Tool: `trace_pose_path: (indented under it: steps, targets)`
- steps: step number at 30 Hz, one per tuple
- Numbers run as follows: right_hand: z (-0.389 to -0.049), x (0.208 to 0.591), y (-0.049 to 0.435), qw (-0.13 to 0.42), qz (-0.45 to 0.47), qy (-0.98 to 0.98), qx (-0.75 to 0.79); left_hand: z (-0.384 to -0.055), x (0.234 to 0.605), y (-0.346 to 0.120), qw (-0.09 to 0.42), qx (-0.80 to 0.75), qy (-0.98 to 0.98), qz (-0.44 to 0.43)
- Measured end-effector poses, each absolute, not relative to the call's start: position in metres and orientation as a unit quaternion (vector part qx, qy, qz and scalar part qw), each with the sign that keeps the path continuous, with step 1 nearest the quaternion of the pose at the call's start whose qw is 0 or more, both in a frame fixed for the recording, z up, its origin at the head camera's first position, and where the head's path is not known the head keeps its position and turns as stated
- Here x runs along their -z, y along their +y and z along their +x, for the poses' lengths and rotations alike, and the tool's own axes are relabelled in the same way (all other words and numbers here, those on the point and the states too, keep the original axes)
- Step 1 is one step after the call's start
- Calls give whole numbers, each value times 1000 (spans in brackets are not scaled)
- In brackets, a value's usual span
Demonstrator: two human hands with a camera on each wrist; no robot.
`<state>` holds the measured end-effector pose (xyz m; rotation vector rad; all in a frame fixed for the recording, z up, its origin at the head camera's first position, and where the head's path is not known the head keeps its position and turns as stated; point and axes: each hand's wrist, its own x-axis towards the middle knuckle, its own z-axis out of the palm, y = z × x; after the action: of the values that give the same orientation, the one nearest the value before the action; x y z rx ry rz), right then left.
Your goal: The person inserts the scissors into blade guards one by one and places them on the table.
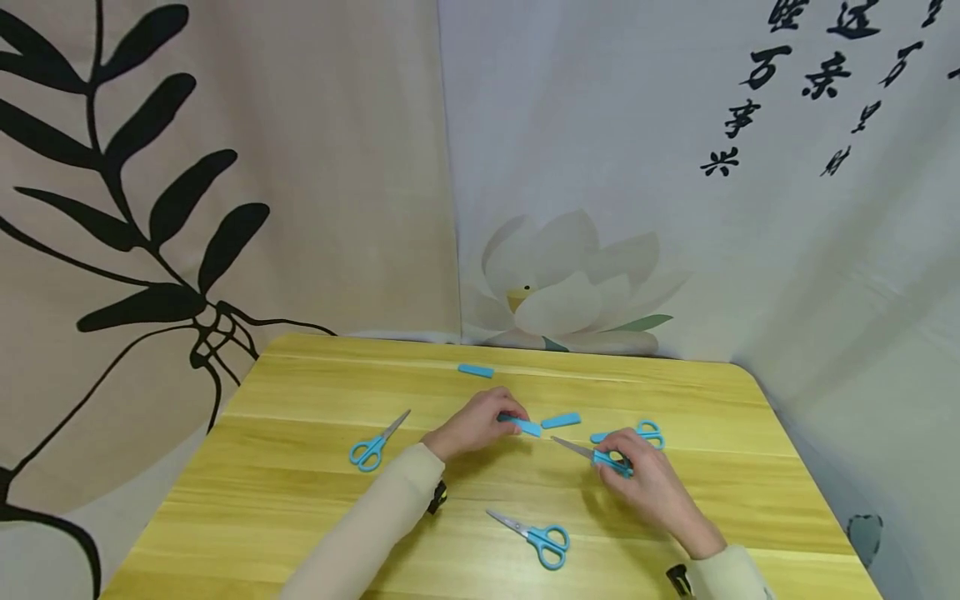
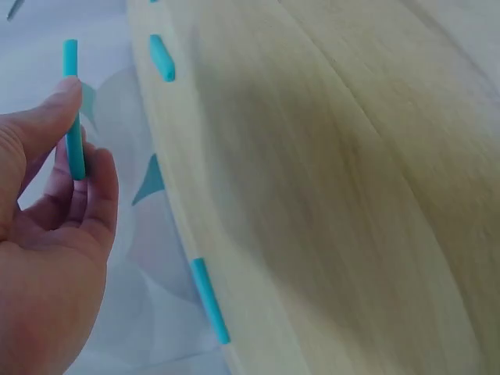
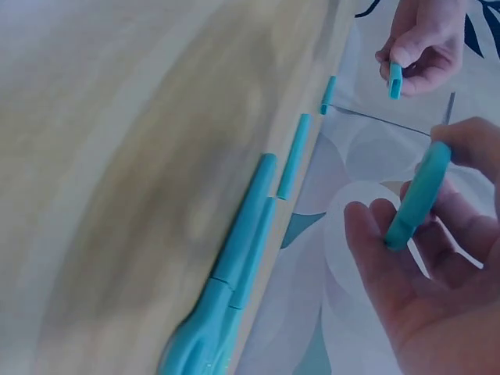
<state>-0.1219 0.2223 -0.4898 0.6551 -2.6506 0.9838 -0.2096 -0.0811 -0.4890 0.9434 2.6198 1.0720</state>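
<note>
My left hand (image 1: 478, 423) pinches a flat blue blade cover (image 1: 528, 427) between thumb and fingers, above the table. In the right wrist view the hollow end of this cover (image 3: 395, 81) shows. My right hand (image 1: 651, 487) holds a pair of scissors (image 1: 574, 447) by its blue handles, the bare blades pointing left toward the cover. A small gap separates the blade tips from it. Just behind the held scissors lies a second blue blade cover (image 1: 561, 421). Beyond my right hand, covered scissors (image 1: 649, 432) lie partly hidden in the head view.
Uncovered blue-handled scissors (image 1: 371, 451) lie left of my left arm. Another uncovered pair (image 1: 546, 543) lies near the front, between my arms. One more blade cover (image 1: 476, 371) sits near the back edge of the wooden table (image 1: 300, 400). A printed curtain (image 1: 360, 167) hangs behind.
</note>
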Motion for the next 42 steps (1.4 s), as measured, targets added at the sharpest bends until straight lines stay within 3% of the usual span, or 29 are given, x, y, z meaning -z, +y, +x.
trace_pose_path:
  steps: [6, 16, 42]
  targets:
    - [-124, 486, 218, 128, 224, -904, -340, -194, 480, -90, 65, -348, 888, 293]
    - [-124, 478, 204, 125, 227, -900, -352, -165, 472, -106, -3, -382, 876, 295]
    - [-123, 472, 177, 141, 275, -883, -354, -120, 469, -131, -53, -422, 876, 226]
